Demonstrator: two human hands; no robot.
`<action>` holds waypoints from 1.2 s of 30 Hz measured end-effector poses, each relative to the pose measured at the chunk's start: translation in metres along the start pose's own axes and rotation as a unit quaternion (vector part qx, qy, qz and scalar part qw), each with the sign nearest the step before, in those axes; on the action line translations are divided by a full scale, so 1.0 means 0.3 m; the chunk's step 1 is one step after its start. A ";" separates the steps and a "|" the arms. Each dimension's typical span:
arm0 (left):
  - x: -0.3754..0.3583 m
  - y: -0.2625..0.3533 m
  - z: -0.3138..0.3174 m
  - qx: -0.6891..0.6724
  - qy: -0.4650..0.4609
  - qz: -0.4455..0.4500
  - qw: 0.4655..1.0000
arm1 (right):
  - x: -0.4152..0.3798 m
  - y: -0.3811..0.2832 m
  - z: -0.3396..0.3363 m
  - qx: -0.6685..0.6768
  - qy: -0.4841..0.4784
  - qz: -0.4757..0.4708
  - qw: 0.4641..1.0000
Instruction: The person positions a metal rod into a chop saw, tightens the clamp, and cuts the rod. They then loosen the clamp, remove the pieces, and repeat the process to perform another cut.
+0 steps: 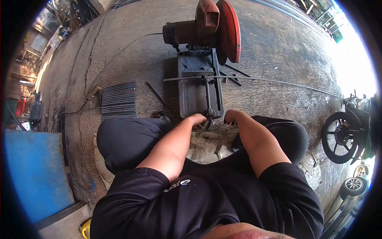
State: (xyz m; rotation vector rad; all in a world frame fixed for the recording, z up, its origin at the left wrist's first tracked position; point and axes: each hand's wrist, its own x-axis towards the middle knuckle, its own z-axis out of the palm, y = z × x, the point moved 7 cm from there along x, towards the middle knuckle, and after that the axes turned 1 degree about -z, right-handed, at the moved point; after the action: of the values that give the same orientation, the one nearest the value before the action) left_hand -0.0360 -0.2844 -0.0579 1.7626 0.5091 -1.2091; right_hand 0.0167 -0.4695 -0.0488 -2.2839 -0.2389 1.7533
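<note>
A chop saw (191, 32) with a red disc guard (230, 32) stands on the floor in front of me, its head raised. Across its base (192, 99) lies a long thin metal rod (274, 82), passing through the vise (207, 79). My left hand (197, 119) is at the near end of the base, fingers bent against the vise handle (209, 124); its fingertips are partly hidden. Just off the base's near right corner hangs my right hand (232, 116), fingers loosely bent downward, with nothing visible in it.
Cut rods (118, 99) lie in a neat row to the left, beside a loose dark bar (156, 93). Short dark bars (234, 75) rest right of the saw. A cable (119, 51) runs across the floor. A blue panel (36, 171) stands left, a motorcycle wheel (339, 137) right.
</note>
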 end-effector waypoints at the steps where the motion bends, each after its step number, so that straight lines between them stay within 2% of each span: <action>1: -0.007 0.007 0.025 -0.022 -0.036 0.016 0.999 | -0.005 0.009 0.004 0.023 0.009 0.018 1.000; 3: -0.021 0.014 0.054 -0.017 -0.064 0.022 0.998 | -0.005 0.014 -0.004 0.048 0.020 0.038 0.998; 5: -0.038 0.041 0.073 -0.011 -0.091 0.028 0.995 | 0.049 0.011 -0.034 0.143 0.045 0.017 0.989; 7: -0.042 0.044 0.053 0.235 -0.049 -0.013 0.971 | 0.073 0.018 -0.040 0.145 0.048 0.016 0.988; 8: -0.039 0.037 0.053 0.236 -0.049 -0.014 0.971 | 0.075 0.018 -0.039 0.146 0.049 0.016 0.988; 9: -0.038 0.034 0.035 0.256 -0.013 -0.003 0.966 | 0.076 0.021 -0.035 0.146 0.048 0.015 0.988; 11: -0.013 0.013 -0.007 0.296 0.060 0.019 0.953 | 0.003 0.009 -0.038 0.042 0.045 0.056 0.997; 13: 0.015 0.006 -0.038 0.334 0.131 0.044 0.932 | -0.096 -0.037 -0.044 0.020 0.040 0.068 0.997; 14: 0.036 -0.002 -0.037 0.335 0.129 0.044 0.932 | -0.125 -0.042 -0.040 -0.001 0.034 0.082 0.996; 16: 0.080 -0.025 -0.013 0.377 0.057 0.037 0.924 | -0.071 -0.022 -0.022 0.022 0.022 0.061 0.998; 17: 0.095 -0.026 -0.009 0.377 0.057 0.036 0.924 | -0.051 -0.026 -0.016 0.042 0.012 0.039 0.998; 19: 0.111 -0.029 -0.051 0.250 0.156 -0.010 0.956 | -0.070 -0.046 0.009 0.082 -0.023 0.018 0.996; 20: 0.094 -0.019 -0.057 0.250 0.157 -0.010 0.955 | -0.100 -0.079 0.026 0.123 -0.058 -0.001 0.991; 21: 0.071 0.001 -0.080 0.234 0.195 0.007 0.952 | -0.105 -0.094 0.020 0.123 -0.058 -0.001 0.991; 22: 0.069 0.007 -0.102 0.216 0.233 0.023 0.948 | -0.138 -0.191 0.071 0.265 -0.233 -0.132 0.926; 23: 0.078 0.000 -0.113 0.215 0.232 0.021 0.949 | -0.204 -0.285 0.082 0.389 -0.393 -0.251 0.794; 24: 0.092 -0.008 -0.113 0.181 0.201 0.029 0.962 | -0.199 -0.304 0.075 0.389 -0.394 -0.248 0.795; 26: 0.154 -0.039 -0.099 0.127 0.181 0.057 0.974 | -0.171 -0.287 0.075 0.298 -0.372 -0.188 0.859; 27: 0.197 -0.049 -0.092 0.130 0.179 0.059 0.973 | -0.182 -0.277 0.080 0.301 -0.369 -0.189 0.859; 28: 0.293 -0.093 -0.056 0.144 0.103 0.040 0.983 | -0.175 -0.212 0.094 0.221 -0.308 -0.095 0.921; 29: 0.298 -0.099 -0.044 0.149 0.066 0.029 0.986 | -0.170 -0.147 0.091 0.135 -0.241 0.002 0.961; 30: 0.304 -0.106 -0.032 0.154 0.029 0.018 0.987 | -0.176 -0.128 0.082 0.085 -0.203 0.016 0.975; 33: 0.086 0.006 -0.061 0.118 0.095 0.061 0.987 | -0.142 -0.090 0.096 0.093 -0.220 0.025 0.971; 36: 0.134 -0.018 -0.061 0.115 0.109 0.059 0.986 | -0.118 -0.092 0.075 0.126 -0.206 0.031 0.970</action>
State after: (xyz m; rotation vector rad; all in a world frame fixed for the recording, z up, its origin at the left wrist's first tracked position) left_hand -0.0131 -0.2724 -0.0939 2.1068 0.3960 -1.0299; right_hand -0.0137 -0.4509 -0.0133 -1.7575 -0.0161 2.1399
